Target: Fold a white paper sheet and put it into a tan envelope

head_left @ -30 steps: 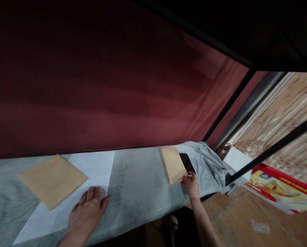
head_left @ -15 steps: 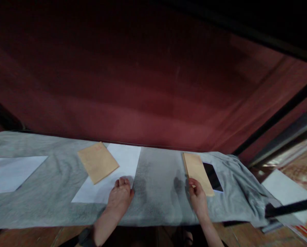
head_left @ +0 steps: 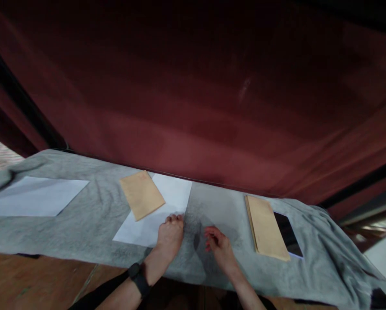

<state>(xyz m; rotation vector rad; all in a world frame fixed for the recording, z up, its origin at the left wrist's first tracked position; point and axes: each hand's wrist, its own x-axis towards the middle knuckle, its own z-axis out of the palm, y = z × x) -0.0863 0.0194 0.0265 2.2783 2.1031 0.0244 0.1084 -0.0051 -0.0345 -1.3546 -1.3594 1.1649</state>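
My left hand (head_left: 171, 232), a dark watch (head_left: 139, 277) on its wrist, rests at the near right edge of a white sheet of paper (head_left: 177, 188). Its fingers are curled in on the sheet's edge, and the thumb is hidden. A tan envelope (head_left: 142, 194) lies askew across the sheet's left part. Over the bare cloth to the right hovers my right hand (head_left: 220, 245), fingers loosely bent and apart, with nothing in them. Further right is a stack of tan envelopes (head_left: 267, 228), a gap away from that hand.
Grey cloth (head_left: 99, 234) covers the long table. A dark phone (head_left: 288, 234) lies beside the envelope stack, partly under it. More white paper (head_left: 38, 196) lies at the far left. Behind the table rises a dark red panel (head_left: 186, 129); tiled floor (head_left: 44, 280) shows in front.
My right hand has left the edge of the envelope stack and moved left over the cloth, empty. My left hand stays at the sheet's edge. The view has turned somewhat left.
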